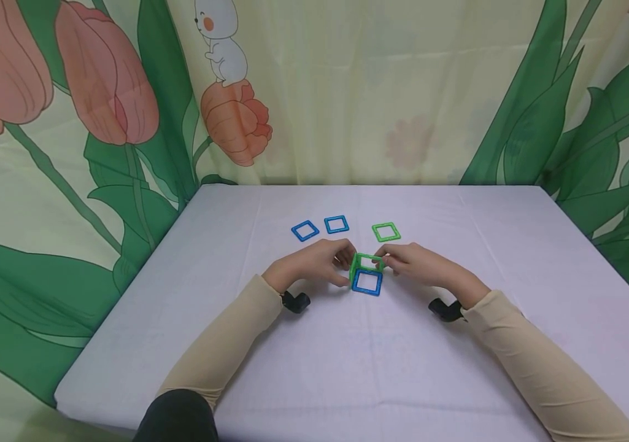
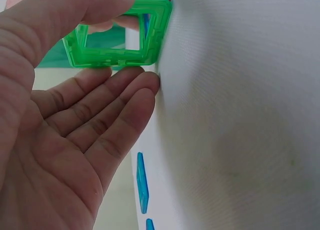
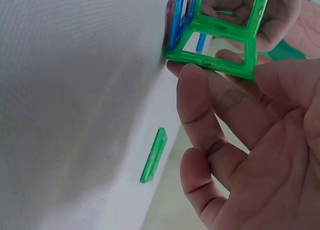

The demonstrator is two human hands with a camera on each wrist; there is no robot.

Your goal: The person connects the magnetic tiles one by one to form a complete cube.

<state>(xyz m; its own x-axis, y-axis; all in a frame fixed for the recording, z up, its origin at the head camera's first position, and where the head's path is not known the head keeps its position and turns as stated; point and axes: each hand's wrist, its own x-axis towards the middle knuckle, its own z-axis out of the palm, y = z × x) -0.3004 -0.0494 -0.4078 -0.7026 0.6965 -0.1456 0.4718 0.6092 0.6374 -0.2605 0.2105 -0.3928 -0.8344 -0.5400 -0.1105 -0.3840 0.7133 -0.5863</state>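
Observation:
A small open box of magnetic square frames (image 1: 366, 273), green sides and a blue front, stands at the middle of the white table (image 1: 347, 368). My left hand (image 1: 329, 264) pinches its left green frame (image 2: 110, 57), thumb on the top edge and fingers against the lower edge. My right hand (image 1: 404, 263) holds the right green frame (image 3: 215, 63) the same way, thumb on one side and fingers under it. The blue and red tiles behind it (image 3: 175, 25) show only in part.
Two loose blue frames (image 1: 305, 231) (image 1: 337, 224) and one loose green frame (image 1: 386, 231) lie flat just beyond the hands. A tulip-print curtain (image 1: 347, 92) hangs behind the table. The table edges run left, right and near me.

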